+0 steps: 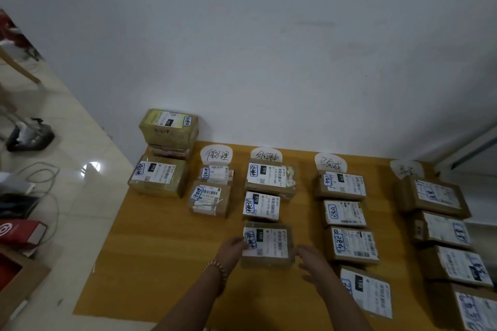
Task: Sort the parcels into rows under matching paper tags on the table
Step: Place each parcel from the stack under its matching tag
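Note:
A brown parcel with a white label (267,244) lies third in the second row on the yellow table (150,263). My left hand (232,248) grips its left edge. My right hand (313,260) is at its right side with fingers spread, and I cannot tell whether it touches. Several white paper tags stand along the far edge, among them one (216,155) over the first row and one (266,155) over the second row. Rows of labelled parcels lie below each tag, such as the third row (345,213) and the fourth row (441,228).
A stack of larger boxes (168,129) stands at the table's far left corner, with another box (158,176) in front of it. The white wall rises just behind the tags. Cables, a red box (21,231) and clutter lie on the floor at left.

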